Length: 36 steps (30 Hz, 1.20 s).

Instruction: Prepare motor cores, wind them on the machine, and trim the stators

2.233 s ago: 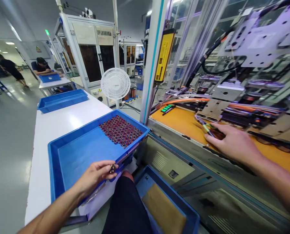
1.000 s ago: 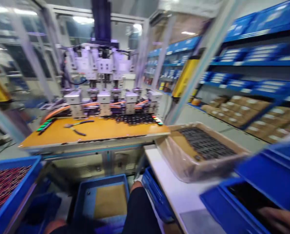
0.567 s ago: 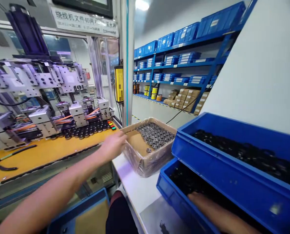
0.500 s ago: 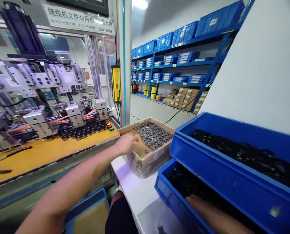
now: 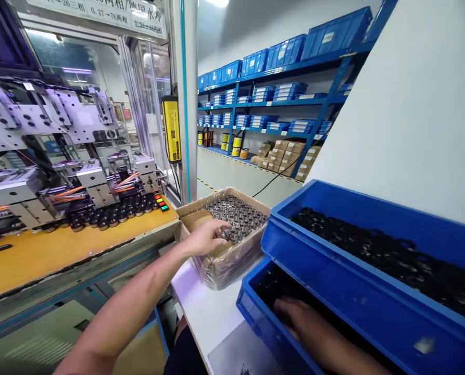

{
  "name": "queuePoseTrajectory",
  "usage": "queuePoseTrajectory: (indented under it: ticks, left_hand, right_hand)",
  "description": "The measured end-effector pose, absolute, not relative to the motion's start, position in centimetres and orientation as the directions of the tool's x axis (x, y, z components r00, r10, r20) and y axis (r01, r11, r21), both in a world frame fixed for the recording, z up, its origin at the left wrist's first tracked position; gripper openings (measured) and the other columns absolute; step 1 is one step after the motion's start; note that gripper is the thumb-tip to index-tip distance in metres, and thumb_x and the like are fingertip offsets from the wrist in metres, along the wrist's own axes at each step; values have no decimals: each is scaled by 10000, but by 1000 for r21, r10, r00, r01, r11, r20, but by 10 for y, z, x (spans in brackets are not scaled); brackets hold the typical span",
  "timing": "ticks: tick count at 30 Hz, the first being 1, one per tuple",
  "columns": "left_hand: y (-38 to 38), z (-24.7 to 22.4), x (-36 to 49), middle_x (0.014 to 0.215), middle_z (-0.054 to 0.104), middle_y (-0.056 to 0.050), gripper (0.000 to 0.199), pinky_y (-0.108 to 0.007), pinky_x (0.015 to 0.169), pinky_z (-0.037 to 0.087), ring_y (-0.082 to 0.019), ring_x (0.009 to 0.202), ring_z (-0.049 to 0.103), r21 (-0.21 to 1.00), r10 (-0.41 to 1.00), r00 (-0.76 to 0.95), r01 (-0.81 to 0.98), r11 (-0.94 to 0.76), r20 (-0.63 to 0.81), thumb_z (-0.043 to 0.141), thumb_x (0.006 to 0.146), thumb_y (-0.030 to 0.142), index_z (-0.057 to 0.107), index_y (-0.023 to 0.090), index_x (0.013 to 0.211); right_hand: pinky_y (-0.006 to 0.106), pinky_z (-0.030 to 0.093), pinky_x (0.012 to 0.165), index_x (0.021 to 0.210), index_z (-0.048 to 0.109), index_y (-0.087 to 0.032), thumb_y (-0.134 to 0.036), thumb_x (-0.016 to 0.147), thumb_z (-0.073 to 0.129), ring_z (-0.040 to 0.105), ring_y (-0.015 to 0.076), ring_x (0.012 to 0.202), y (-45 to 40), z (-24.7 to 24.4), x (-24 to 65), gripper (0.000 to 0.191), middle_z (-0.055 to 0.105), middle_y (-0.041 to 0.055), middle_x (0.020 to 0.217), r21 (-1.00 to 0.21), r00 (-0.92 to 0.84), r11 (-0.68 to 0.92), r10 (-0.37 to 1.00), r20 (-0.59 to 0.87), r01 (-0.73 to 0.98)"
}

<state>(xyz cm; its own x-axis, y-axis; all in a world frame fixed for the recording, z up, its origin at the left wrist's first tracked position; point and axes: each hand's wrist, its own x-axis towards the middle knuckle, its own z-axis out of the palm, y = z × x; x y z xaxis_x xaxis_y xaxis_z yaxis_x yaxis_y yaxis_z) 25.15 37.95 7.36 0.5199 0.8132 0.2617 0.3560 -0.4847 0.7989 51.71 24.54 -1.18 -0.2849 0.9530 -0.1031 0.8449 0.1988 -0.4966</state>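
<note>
An open cardboard box (image 5: 232,264), its outer walls wrapped in clear plastic, stands on a white surface (image 5: 206,310) in the middle of the scene. Small, round, metallic parts (image 5: 238,216) lie close together over its far and right area; bare brown card (image 5: 195,219) shows at the left. Nearer and to the right is a blue lower bin (image 5: 255,319), partly covered by a blue upper bin (image 5: 334,291). Black pieces (image 5: 269,284) lie loose inside the lower bin, mostly in shadow.
</note>
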Motion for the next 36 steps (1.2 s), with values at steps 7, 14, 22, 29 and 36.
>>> queuePoseTrajectory:
  ticks: [7, 14, 22, 29, 36]
  left_hand:
    - [261, 68, 207, 997, 692, -93, 294, -230, 688, 486, -114, 738, 573, 963, 878, 396, -138, -232, 268, 794, 725, 239, 740, 144, 998]
    - [206, 66, 192, 1053, 717, -46, 195, -139, 610, 482, -36, 645, 595, 891, 908, 344, -450, -66, 241, 796, 710, 73, 755, 193, 858]
    - [180, 65, 184, 935, 763, -52, 389, -164, 730, 521, -104, 789, 666, 934, 939, 263, -334, -127, 222, 846, 567, -7, 794, 206, 887]
    - [173, 67, 196, 639, 681, 21, 357, -120, 591, 488, -40, 579, 568, 921, 938, 338, -384, 63, 76, 836, 579, 12, 791, 183, 890]
    - [173, 66, 197, 707, 751, -19, 369, -156, 645, 538, -87, 641, 665, 935, 961, 248, -352, -29, 124, 842, 583, 27, 771, 160, 920]
  right_hand:
    - [271, 519, 790, 1028, 629, -186, -157, 955, 537, 649, 159, 858, 234, 59, 467, 121, 669, 60, 953, -429, -280, 650, 703, 654, 627]
    - [232, 503, 749, 1042, 610, -147, -28, 936, 475, 584, 126, 853, 196, 96, 391, 209, 569, 59, 943, -536, -437, 798, 600, 670, 275]
    - [226, 516, 749, 1053, 591, -133, 13, 904, 497, 589, 127, 864, 180, 78, 379, 228, 576, 66, 948, -534, -414, 815, 576, 705, 225]
    - [230, 513, 760, 1059, 593, -130, 17, 891, 493, 572, 126, 878, 177, 77, 377, 245, 544, 63, 957, -511, -409, 833, 551, 727, 214]
    - [284, 538, 807, 1203, 552, -107, 11, 851, 520, 586, 178, 967, 180, 77, 382, 372, 566, 116, 1058, -444, -458, 879, 472, 754, 174]
